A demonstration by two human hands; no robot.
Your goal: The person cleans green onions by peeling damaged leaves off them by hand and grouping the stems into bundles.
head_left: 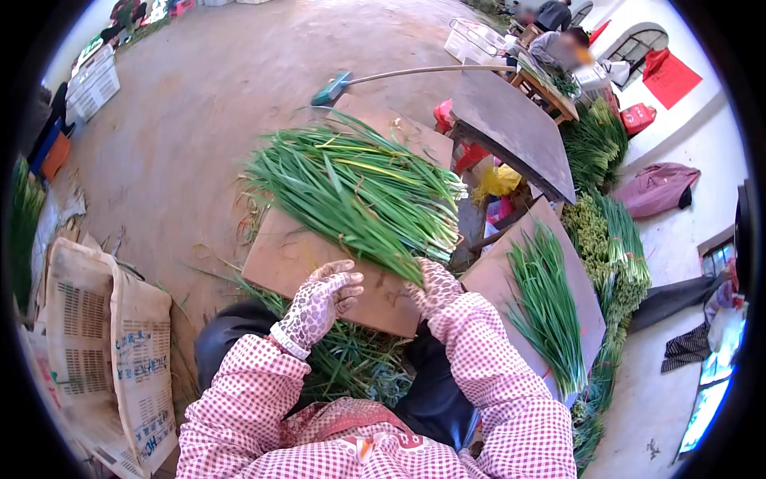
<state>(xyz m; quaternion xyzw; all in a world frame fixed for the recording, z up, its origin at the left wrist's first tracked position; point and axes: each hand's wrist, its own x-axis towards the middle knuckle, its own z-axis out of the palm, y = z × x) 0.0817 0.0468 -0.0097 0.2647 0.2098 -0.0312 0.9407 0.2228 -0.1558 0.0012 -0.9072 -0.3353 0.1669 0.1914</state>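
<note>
Lying on the bench (279, 249) with white stems together rightward, probably to keep ends even, the garlic chives (351, 195) are grasped at their near edge by the right hand (436, 289); the left hand (321, 306) hovers empty, loosely curled.

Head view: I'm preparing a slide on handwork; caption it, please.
Gloved right hand holds the near end of green stalks piled on a board; gloved left hand hovers nearby.
</note>
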